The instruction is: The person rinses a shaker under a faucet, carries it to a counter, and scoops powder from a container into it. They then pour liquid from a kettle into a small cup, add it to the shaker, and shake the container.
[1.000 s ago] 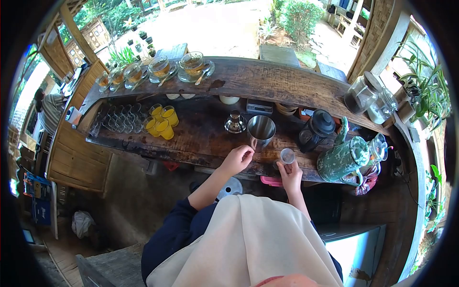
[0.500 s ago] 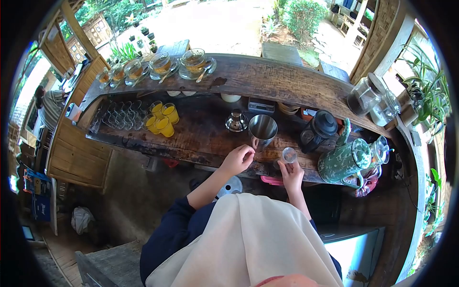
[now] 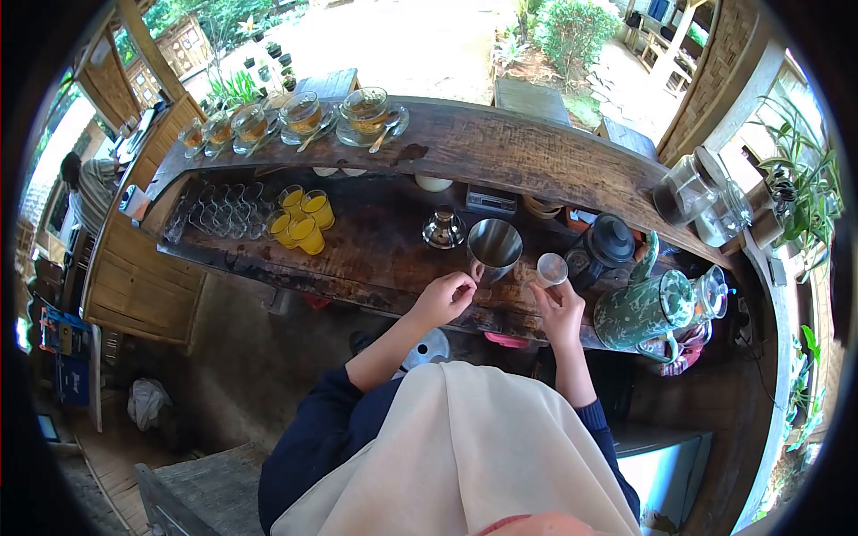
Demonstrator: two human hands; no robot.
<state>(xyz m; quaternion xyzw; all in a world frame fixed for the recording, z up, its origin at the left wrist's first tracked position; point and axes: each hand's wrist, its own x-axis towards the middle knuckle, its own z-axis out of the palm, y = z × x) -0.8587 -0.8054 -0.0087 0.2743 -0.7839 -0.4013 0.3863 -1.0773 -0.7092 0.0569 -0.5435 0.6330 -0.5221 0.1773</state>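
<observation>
My right hand [image 3: 560,309] holds a small clear cup [image 3: 550,269], lifted and tilted toward a steel cup [image 3: 493,247] that stands on the dark wooden counter [image 3: 375,259]. My left hand [image 3: 443,297] rests with curled fingers at the counter's front edge, its fingertips touching the steel cup's handle near the base. A small steel lidded pot [image 3: 442,229] stands just behind and left of the steel cup.
A black kettle [image 3: 604,247] and a green patterned kettle [image 3: 646,308] stand right of my right hand. Yellow cups [image 3: 302,221] and clear glasses [image 3: 222,218] sit at the left. Tea glasses on saucers [image 3: 365,112] line the raised bar. Another person [image 3: 88,192] is at far left.
My right hand has raised the small clear cup from the counter and moved it up and toward the steel cup. My left hand has stayed by the handle.
</observation>
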